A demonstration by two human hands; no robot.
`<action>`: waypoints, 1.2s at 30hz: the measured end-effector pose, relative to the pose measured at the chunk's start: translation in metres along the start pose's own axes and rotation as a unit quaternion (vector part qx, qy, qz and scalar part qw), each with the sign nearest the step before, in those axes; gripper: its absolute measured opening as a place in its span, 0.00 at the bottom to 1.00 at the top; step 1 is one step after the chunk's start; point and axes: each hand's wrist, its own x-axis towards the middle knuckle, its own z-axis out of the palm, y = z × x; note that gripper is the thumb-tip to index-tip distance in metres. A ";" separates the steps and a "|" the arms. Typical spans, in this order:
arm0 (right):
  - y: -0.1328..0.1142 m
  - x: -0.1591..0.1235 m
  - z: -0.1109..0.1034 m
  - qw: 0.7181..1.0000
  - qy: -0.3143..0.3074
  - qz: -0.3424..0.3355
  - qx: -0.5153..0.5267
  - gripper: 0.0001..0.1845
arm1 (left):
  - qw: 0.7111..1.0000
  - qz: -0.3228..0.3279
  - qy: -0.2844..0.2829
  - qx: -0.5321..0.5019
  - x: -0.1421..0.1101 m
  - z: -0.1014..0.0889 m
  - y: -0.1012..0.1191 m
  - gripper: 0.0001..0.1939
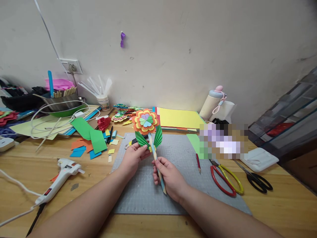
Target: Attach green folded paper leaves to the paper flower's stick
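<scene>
A paper flower [146, 121] with layered orange and yellow petals and a pastel centre stands tilted above the grey cutting mat [133, 201]. Its striped paper stem [162, 184] slants down to the right, wrapped by the fingers of my right hand [168, 175]. Two pleated green paper leaves [156, 137] spread from the stem below the bloom, with a bit of yellow paper at their base. My left hand [132, 158] pinches the left leaf near that base; part of its grip is hidden.
A white glue gun [60, 178] lies at left with its cable. Green paper pieces [97, 140] and coloured scraps lie beside the mat. At right are a red pencil [198, 163], red-and-yellow-handled scissors [226, 180] and black scissors [260, 182]. Behind stand a cup of glue sticks [102, 101] and a bottle [210, 104].
</scene>
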 end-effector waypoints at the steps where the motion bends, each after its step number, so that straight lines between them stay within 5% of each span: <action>1: 0.000 0.000 0.000 1.000 0.000 0.000 0.000 0.17 | 1.000 -0.001 0.001 -0.001 0.000 0.000 0.000 0.14; 36: 0.000 -0.001 0.002 0.999 -0.022 -0.013 -0.025 0.19 | 0.998 0.031 0.045 -0.034 -0.008 0.019 0.000 0.20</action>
